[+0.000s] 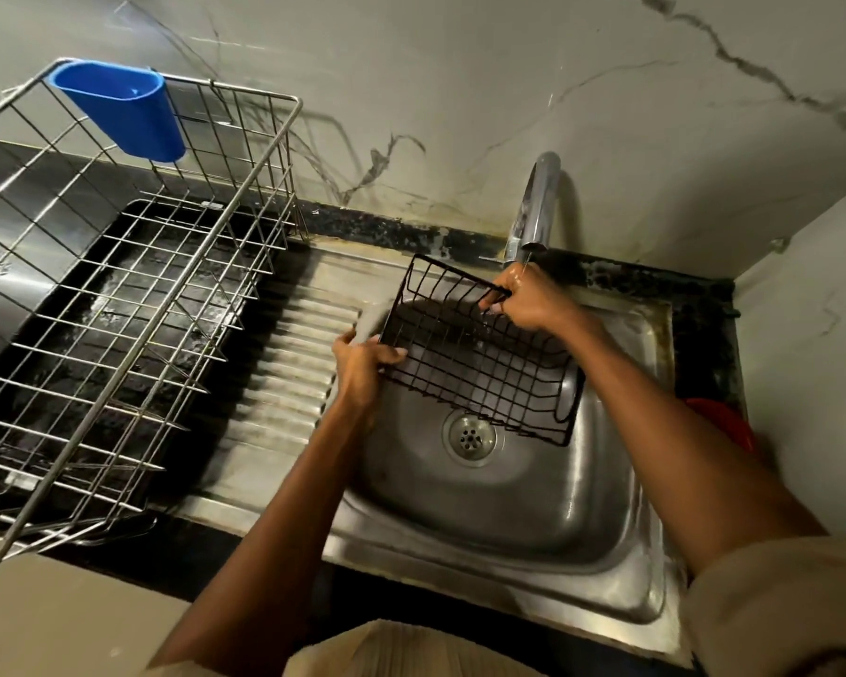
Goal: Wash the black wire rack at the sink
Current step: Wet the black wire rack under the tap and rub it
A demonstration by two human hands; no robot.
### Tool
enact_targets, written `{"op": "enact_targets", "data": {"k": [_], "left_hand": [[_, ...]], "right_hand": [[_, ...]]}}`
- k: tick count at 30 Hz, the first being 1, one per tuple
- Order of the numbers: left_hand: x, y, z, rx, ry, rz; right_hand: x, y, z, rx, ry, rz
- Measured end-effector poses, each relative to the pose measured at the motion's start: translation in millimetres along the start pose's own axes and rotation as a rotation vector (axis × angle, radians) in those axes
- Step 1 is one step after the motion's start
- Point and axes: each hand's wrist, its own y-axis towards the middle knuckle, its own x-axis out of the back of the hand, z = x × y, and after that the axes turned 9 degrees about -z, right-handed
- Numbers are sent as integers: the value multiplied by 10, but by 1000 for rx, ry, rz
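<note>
Two bare hands of yours are on the black wire rack (479, 354), which hangs tilted over the bowl of the stainless steel sink (504, 500) in the centre of the frame. Your left hand (362, 359) is closed on the rack's left corner, fingers curled over the rim wire and thumb up beside the ribbed steel draining board (284, 364). Your right hand (523, 300) is closed on the rack's upper right edge, fingertips pinched round the wires, directly beneath the spout of the curved chrome tap (533, 207); a thin thread of water falls from the spout onto the back of that hand. The rack's lower right corner dips toward the round perforated drain (470, 438) without touching it, as far as you can see. Both forearms are bare, and a pale beige sleeve (777, 603) shows at the lower right. Behind your right forearm, at the right edge of the sink, part of a red object (724, 422) peeks out, too hidden to identify. Filling the left of the frame stands a large silver wire dish-drying basket (133, 285) over a black tray (89, 344), with a blue plastic cutlery cup (123, 109) hooked on its far rim at the upper left. White marble-veined wall tiles (460, 90) run across the top.
</note>
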Motion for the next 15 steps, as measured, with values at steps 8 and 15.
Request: {"op": "enact_targets", "data": {"k": [8, 15], "left_hand": [[-174, -25, 23, -50, 550, 111], [-378, -127, 176, -28, 301, -71]], "right_hand": [[27, -10, 269, 179, -165, -52], [-169, -191, 362, 317, -197, -155]]}}
